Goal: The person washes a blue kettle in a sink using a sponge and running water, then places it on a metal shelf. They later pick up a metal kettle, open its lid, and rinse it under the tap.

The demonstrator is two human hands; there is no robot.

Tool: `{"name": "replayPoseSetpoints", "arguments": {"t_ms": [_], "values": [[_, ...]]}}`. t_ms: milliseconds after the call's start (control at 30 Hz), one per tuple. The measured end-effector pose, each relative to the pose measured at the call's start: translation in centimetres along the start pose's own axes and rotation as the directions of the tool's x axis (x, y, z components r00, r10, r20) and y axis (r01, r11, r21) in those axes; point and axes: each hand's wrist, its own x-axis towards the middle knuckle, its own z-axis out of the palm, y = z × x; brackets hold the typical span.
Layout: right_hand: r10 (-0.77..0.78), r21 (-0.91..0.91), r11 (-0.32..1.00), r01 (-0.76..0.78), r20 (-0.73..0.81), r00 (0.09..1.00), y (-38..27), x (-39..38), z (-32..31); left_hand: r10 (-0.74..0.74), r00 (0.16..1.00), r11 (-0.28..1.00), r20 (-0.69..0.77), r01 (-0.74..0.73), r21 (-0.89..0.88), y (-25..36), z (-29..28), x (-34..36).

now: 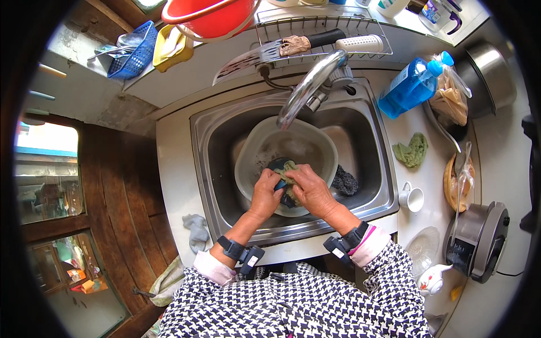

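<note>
Both hands work close together over a pale round basin (329,147) of murky water inside the steel sink (367,152). My left hand (266,192) is closed on a dark blue and black item, whose kind I cannot make out. Against it, my right hand (311,190) presses a wet green cloth (289,168) with its fingers closed. The hands hide much of the item. Above the basin's far side hangs the chrome faucet (310,90); I cannot see water running from it. A dark mesh scrubber (345,181) lies in the sink, right of the basin.
On the right counter are a blue detergent bottle (407,89), another green cloth (411,151), a white mug (412,198) and a grey cooker (476,239). A grey cloth (196,232) lies left. Behind stand a wire rack (360,28) and red bucket (211,19).
</note>
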Motion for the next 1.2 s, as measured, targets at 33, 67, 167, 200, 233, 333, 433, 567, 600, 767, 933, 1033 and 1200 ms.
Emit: {"name": "replayPoseSetpoints", "arguments": {"t_ms": [33, 67, 167, 200, 233, 333, 433, 567, 600, 767, 933, 1033, 1200], "values": [[0.004, 0.022, 1.0, -0.004, -0.03, 1.0, 1.1, 0.0, 0.3, -0.027, 0.999, 0.998, -0.018, 0.026, -0.049, -0.1, 0.0, -0.1], [-0.022, 0.044, 0.999, 0.025, -0.066, 0.998, 2.4, -0.1, 0.7, -0.012, 1.0, 0.998, -0.028, 0.01, -0.06, -0.2, -0.3, -0.3], [0.258, -0.093, 0.963, -0.253, 0.043, 0.965, 6.2, -1.7, 0.1, -0.043, 0.998, 0.999, 0.05, 0.044, -0.016, -0.5, -1.7, -0.9], [0.387, -0.196, 0.911, -0.362, 0.104, 0.916, 7.0, -2.2, -0.2, -0.003, 0.995, 1.0, 0.1, 0.002, 0.005, -0.5, -2.2, -1.0], [0.332, -0.122, 0.938, -0.324, 0.052, 0.942, 7.6, -2.3, -0.6, 0.005, 0.987, 1.0, 0.16, -0.01, 0.03, -0.5, -2.6, -1.6], [0.366, -0.059, 0.929, -0.365, -0.005, 0.931, 7.6, -2.2, -1.9, -0.016, 0.963, 0.997, 0.27, -0.004, 0.073, 0.1, -3.3, -3.1], [0.223, -0.09, 0.972, -0.215, 0.085, 0.971, 5.5, -0.8, -2.3, -0.029, 0.956, 0.996, 0.293, 0.002, 0.092, 0.5, -3.3, -3.7], [-0.057, -0.046, 0.997, 0.066, 0.175, 0.983, 2.6, 1.4, 1.0, 0.014, 0.899, 0.992, 0.437, -0.067, 0.105, 0.3, -3.0, -3.9], [-0.144, -0.102, 0.981, 0.167, 0.204, 0.968, 2.5, 1.8, 1.9, 0.023, 0.879, 0.993, 0.477, -0.076, 0.092, 0.0, -3.0, -3.9], [-0.04, -0.305, 0.937, 0.172, 0.396, 0.917, 8.1, 5.7, 5.6, 0.164, 0.856, 0.965, 0.49, -0.243, 0.101, -1.0, -2.9, -3.9], [0.179, -0.39, 0.92, -0.036, 0.337, 0.924, 13.6, 7.3, 4.8, 0.248, 0.803, 0.923, 0.541, -0.366, 0.12, -0.9, -3.4, -3.8], [0.074, -0.378, 0.922, 0.081, 0.379, 0.922, 10.7, 4.9, 3.8, 0.255, 0.781, 0.921, 0.57, -0.376, 0.103, -0.7, -3.4, -3.4], [-0.169, -0.229, 0.921, 0.315, 0.492, 0.854, 4.9, 2.9, 4.6, 0.268, 0.706, 0.852, 0.655, -0.491, 0.181, -0.1, -3.0, -2.8]]}}
